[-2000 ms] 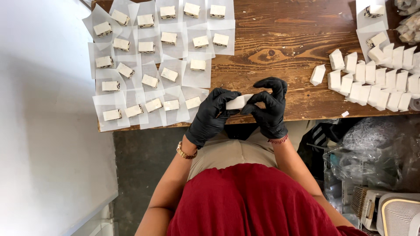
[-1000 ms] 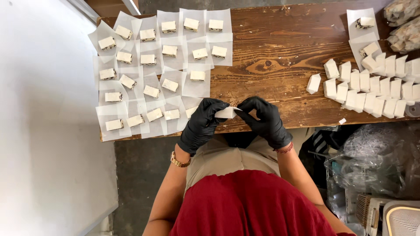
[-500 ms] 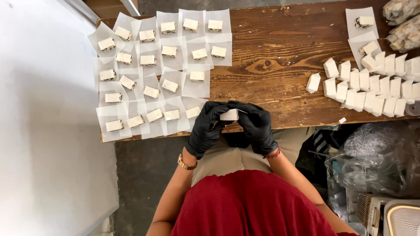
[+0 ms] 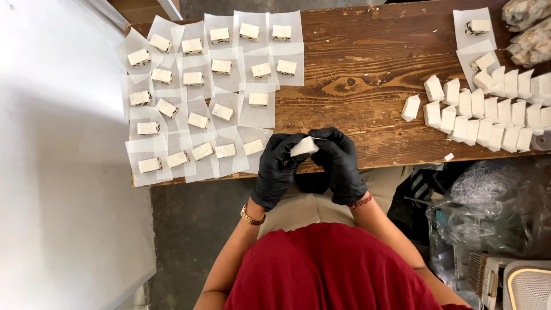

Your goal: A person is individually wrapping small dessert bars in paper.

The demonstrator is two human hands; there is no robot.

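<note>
Both hands wore black gloves and met at the near edge of the wooden surface. The left hand and the right hand each closed their grip on a small white wrapped block, pinching it between the fingertips from either side, just above the surface edge. At ten o'clock from the hands lay rows of unwrapped pieces on paper squares. At two o'clock stood a cluster of wrapped white blocks.
</note>
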